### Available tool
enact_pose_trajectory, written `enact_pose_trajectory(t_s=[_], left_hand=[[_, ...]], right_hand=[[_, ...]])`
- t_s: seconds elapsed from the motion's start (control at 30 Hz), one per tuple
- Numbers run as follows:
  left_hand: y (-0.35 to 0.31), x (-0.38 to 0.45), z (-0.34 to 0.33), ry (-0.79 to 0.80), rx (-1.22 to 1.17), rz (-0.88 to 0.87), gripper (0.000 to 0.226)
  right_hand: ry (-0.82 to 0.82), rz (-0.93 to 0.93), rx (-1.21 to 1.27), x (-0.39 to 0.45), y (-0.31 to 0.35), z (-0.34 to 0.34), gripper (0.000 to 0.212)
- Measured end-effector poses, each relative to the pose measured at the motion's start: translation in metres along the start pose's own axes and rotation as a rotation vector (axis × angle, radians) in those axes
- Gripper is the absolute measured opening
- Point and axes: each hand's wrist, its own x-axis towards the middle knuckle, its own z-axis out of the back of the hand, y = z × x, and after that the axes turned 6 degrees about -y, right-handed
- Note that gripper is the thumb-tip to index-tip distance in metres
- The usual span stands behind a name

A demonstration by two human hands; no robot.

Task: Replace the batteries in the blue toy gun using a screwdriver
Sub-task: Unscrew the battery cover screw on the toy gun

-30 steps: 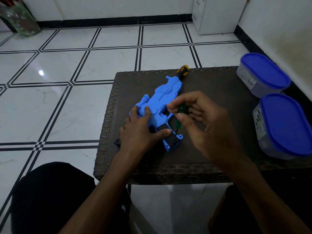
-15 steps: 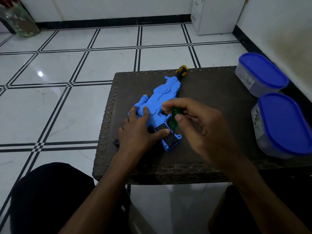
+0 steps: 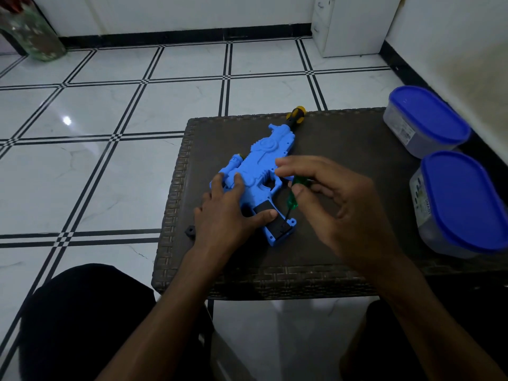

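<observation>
White floor tiles with dark grid lines fill the upper left of the frame; a dark woven table (image 3: 343, 138) occupies the centre. On it the blue toy gun (image 3: 261, 171) is laid diagonally, muzzle toward the top. The gun is pressed flat by the left hand (image 3: 228, 215), whose thumb rests on the black grip panel. A green-handled screwdriver (image 3: 294, 198) is pinched by the right hand (image 3: 338, 207), its shaft angled down to the grip's base. Two blue-lidded containers (image 3: 428, 119) are seen at right.
</observation>
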Motion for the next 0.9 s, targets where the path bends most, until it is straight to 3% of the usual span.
enact_pose_trajectory(t_s=[0.2, 0.33, 0.6, 0.77, 0.9], left_hand=[[-0.0004, -0.0004, 0.0006, 0.002, 0.004, -0.005, 0.102], [0.0, 0.0003, -0.0004, -0.011, 0.011, -0.002, 0.103], [0.0014, 0.0009, -0.0006, -0.007, -0.004, 0.002, 0.108], [0.0013, 0.0009, -0.0012, -0.019, 0.015, -0.006, 0.104], [0.002, 0.0008, -0.0017, -0.02, 0.007, -0.015, 0.105]], right_hand=[[-0.014, 0.065, -0.093, 0.0023, -0.0023, -0.0011, 0.026], [0.012, -0.012, 0.028, 0.0014, 0.0013, -0.0022, 0.035], [0.002, 0.064, -0.075, 0.001, 0.0017, -0.0027, 0.018], [0.007, -0.036, 0.038, 0.0, 0.0017, -0.0002, 0.031], [0.034, 0.03, -0.047, -0.0011, 0.0016, 0.0006, 0.023]])
